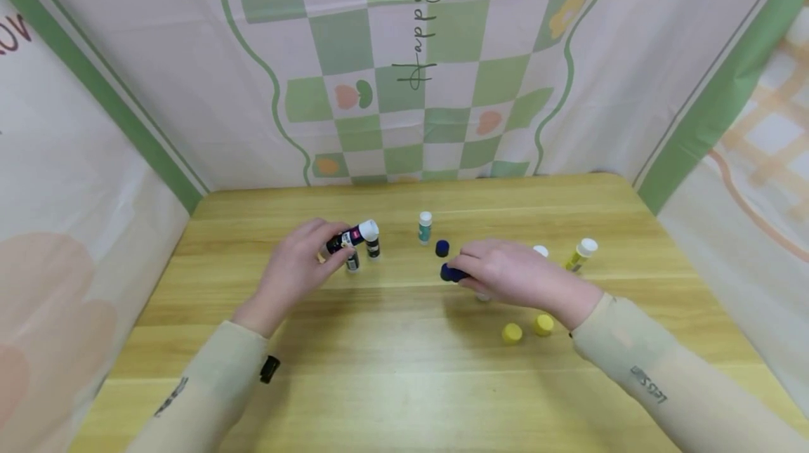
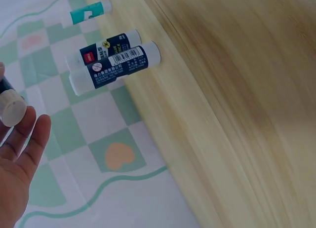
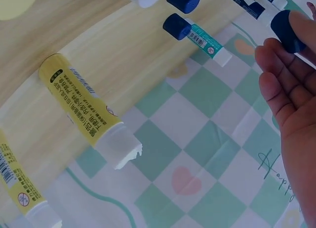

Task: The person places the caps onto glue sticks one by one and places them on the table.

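Reads "Happy" on the checked cloth (image 1: 455,31). In front of it, shows Chinese print on a yellow tube (image 3: 81,99), Chinese print plus barcode on a navy tube (image 2: 118,67), a barcode on a teal tube (image 3: 203,40); seems to begin "LETS" on the right sleeve (image 1: 649,384).

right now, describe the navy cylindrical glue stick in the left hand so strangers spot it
Above the pale wooden table, find the left hand. It grips the white-ended, navy-labelled cylindrical glue stick, tilted and raised; the two similar sticks nearby stand upright.
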The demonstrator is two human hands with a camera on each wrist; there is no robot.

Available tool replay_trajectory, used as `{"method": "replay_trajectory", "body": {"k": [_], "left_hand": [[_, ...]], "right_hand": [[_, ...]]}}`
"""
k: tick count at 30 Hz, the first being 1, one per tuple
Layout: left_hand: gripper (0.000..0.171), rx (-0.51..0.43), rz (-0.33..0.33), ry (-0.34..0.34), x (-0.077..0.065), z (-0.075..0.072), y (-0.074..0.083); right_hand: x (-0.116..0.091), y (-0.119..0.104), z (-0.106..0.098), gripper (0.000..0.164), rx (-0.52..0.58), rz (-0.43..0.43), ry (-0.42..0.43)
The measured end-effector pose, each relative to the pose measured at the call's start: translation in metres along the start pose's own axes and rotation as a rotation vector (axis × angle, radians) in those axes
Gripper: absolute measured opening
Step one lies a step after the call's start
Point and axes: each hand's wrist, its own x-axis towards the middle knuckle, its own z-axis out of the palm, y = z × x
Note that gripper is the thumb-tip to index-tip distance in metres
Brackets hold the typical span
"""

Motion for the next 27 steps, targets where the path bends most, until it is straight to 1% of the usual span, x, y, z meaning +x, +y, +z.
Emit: {"method": "replay_trajectory", "body": {"k": [4,11,17,21,27], "left_hand": [[0.036,0.022,0.044,0.008,0.001,0.002,0.003],[0.037,0.076,0.123,0.026,0.003,0.004,0.007],[0.037,0.098,0.176,0.041,0.004,0.007,0.01],[0.036,0.109,0.198,0.044,0.005,0.009,0.012],[0.033,0.115,0.207,0.033,0.006,0.011,0.016]], "right_hand": [[0.001,0.001,-0.001,0.027,0.002,-0.001,0.042],[0.004,0.0,-0.005,0.031,0.04,0.041,0.041],[0.008,-0.002,-0.005,0.032,0.047,0.042,0.072],[0.01,-0.003,-0.005,0.032,0.057,0.049,0.099],[0.013,-0.006,-0.004,0.031,0.064,0.061,0.12]]}}
